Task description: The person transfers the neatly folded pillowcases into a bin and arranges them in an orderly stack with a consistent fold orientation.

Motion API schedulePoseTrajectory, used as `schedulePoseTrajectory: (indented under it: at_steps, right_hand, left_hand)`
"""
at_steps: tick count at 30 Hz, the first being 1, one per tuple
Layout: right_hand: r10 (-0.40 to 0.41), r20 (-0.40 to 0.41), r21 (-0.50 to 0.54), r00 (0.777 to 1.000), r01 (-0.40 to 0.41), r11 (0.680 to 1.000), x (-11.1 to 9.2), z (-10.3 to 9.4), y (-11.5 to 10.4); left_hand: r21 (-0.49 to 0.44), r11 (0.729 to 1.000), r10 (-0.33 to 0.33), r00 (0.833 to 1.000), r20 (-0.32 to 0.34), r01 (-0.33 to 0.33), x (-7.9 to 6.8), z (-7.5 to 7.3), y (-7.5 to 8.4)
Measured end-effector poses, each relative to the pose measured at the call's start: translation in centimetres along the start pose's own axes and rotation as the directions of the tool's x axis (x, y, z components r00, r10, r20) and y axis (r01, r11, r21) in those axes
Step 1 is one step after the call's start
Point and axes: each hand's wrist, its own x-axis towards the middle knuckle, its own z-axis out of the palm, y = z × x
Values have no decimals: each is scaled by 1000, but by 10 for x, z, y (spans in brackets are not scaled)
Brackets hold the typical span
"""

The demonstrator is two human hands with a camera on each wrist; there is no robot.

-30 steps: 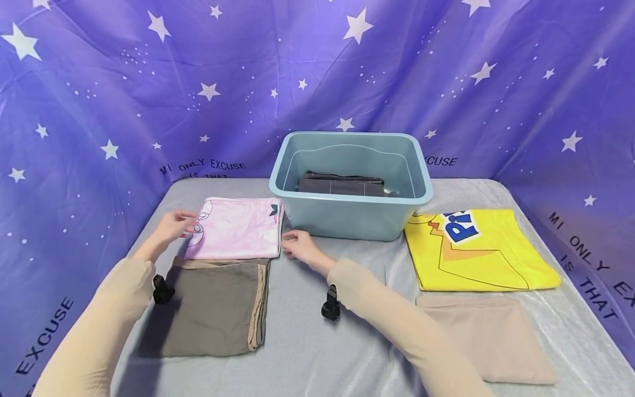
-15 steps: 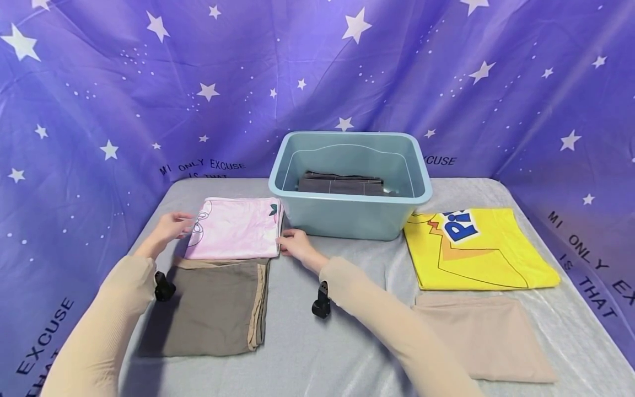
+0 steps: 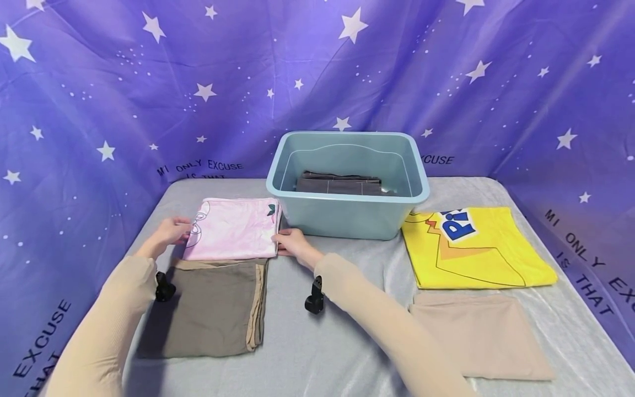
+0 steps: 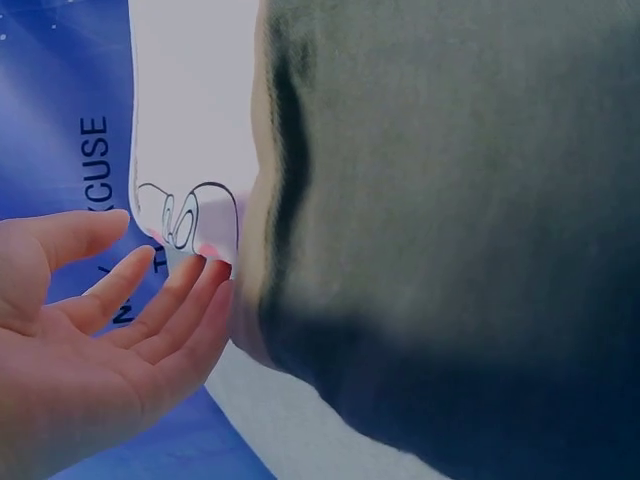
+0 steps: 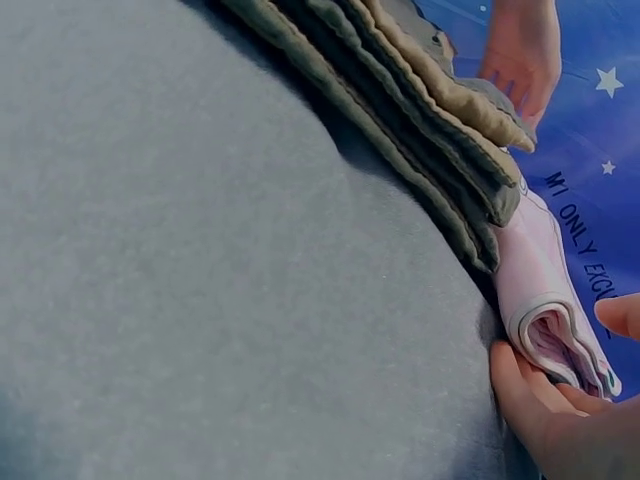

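Note:
A folded pink garment (image 3: 233, 229) with a line drawing and a small leaf print lies at the left of the grey-covered table. At its left edge is my left hand (image 3: 171, 231), fingers extended and fingertips right at the fabric; the left wrist view shows the palm and spread thumb. My right hand (image 3: 295, 245) is at the opposite edge. In the right wrist view its fingers (image 5: 520, 395) touch the rolled-looking fold of the garment, while the thumb stands apart above it. Just in front lies a folded grey-brown garment (image 3: 213, 309) with tan edges.
Behind, a blue-grey plastic bin (image 3: 347, 218) holds dark folded cloth (image 3: 337, 184). To the right lie a folded yellow garment (image 3: 486, 259) with blue lettering and a folded beige one (image 3: 481, 336), partly behind the right sleeve. A purple star-print curtain (image 3: 248, 71) surrounds the table.
My right hand has moved slightly left, from beside the pink garment onto its right edge. My left hand has shifted a little left and down. The garments lie as before.

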Motion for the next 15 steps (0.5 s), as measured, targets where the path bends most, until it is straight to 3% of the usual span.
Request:
schedulePoseTrajectory:
  at_steps: [2,5,7,9,10,11,14,15]
  right_hand:
    - [38,-9,-2,999,-38,999,-45,5,-36]
    - [103,-35,-2,994,-103,995,-79,11,-65]
    - [113,-40,14,993,-112,994,-76,13,-63]
    - [85,-9,59,996,-84,995,-51,11,-43]
    - [69,7,77,998,-70,995,-38,10,-33]
    - [73,16,96,997,-75,993,-31,10,-28]
    - [68,42,98,997,-72,993,-28,10,-26]
    - [90,38,91,995,-94,991,-38,12,-35]
  left_hand:
    - [37,999,-9,1000,-7,9,-7,7,9]
    - [186,977,-101,995,-24,104,-39,29,57]
    - [224,965,-131,991,-28,134,-54,40,79]
    - [229,965,-128,992,-3,125,-52,39,77]
    - [209,971,-121,993,8,117,-44,34,64]
    - [175,981,-96,995,29,89,-29,24,40]
    - [113,990,-84,995,51,78,39,-14,-58]
    - [105,990,-99,994,55,93,67,-29,-95]
